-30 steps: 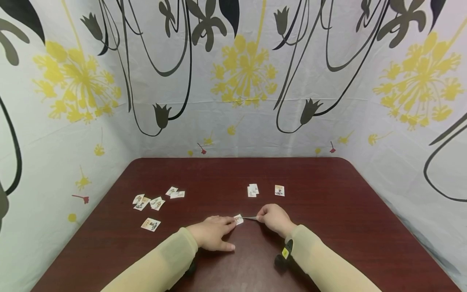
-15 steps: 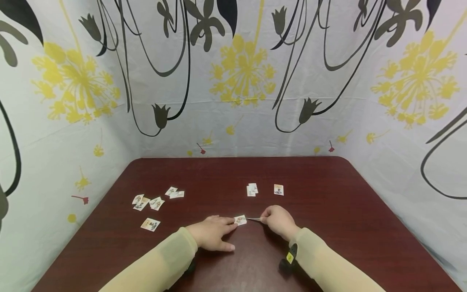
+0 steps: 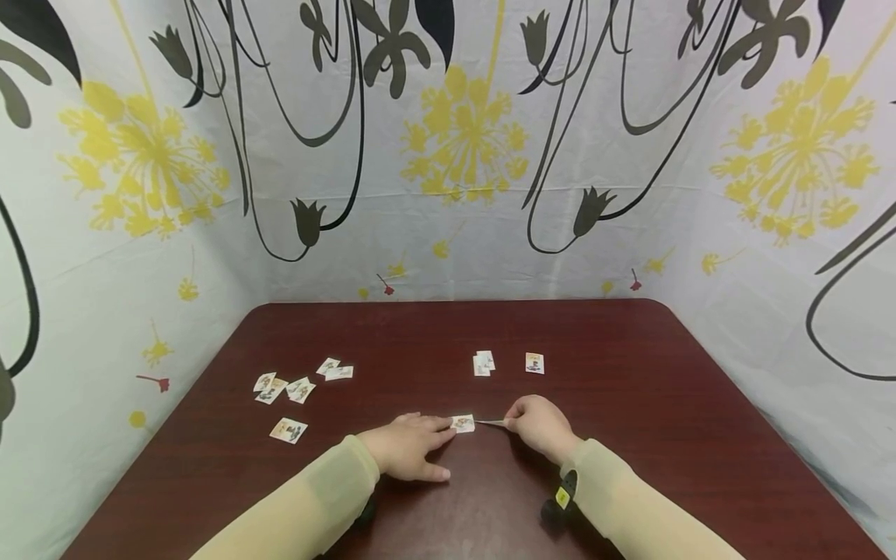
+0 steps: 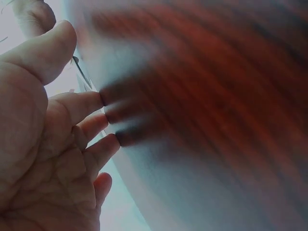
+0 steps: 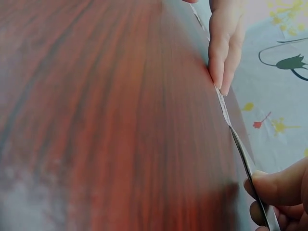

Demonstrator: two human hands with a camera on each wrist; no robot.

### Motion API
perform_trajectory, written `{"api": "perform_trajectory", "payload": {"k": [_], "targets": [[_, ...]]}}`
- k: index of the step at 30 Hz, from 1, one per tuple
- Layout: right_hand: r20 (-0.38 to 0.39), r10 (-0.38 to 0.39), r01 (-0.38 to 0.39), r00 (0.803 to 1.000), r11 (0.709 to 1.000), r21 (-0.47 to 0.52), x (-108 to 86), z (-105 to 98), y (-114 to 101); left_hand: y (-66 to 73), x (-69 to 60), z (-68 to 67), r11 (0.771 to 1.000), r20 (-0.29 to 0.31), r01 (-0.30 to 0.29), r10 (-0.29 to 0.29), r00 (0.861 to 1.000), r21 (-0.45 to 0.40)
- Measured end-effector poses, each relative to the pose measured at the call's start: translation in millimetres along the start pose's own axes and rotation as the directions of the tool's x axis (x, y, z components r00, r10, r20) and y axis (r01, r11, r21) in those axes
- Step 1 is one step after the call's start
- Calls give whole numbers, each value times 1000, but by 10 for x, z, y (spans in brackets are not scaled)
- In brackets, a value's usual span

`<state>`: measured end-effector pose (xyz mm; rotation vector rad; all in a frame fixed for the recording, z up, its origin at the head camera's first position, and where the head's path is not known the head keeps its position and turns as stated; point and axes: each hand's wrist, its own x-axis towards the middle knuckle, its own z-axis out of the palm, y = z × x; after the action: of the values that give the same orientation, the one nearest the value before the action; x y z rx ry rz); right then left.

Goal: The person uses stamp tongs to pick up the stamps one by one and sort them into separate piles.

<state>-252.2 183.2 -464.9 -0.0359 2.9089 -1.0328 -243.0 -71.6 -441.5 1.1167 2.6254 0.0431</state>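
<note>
the dark red table [image 3: 420, 334] fills the lower frame. the left hand [image 3: 404, 449] lies with fingers extended, tips on the small card [image 3: 464, 424] just below centre; it is nearer than the right hand [image 3: 540, 428], which pinches a thin tool [image 3: 493, 423]. the tool points leftward at the card's right edge, roughly along its sideways long axis.

Floral cloth [image 3: 399, 171] (yellow and grey) hangs behind the dark-red table [image 3: 413, 342]
</note>
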Motion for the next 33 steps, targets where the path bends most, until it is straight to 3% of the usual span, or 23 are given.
{"api": "perform_trajectory", "payload": {"k": [20, 33], "targets": [[-6, -5, 4, 1000, 1000, -8, -60, -5, 5, 109, 70, 39, 995, -60, 22, -16, 998, 94], [23, -47, 46, 999, 999, 22, -82, 24, 5, 103, 57, 17, 999, -53, 33, -31, 998, 32]]}}
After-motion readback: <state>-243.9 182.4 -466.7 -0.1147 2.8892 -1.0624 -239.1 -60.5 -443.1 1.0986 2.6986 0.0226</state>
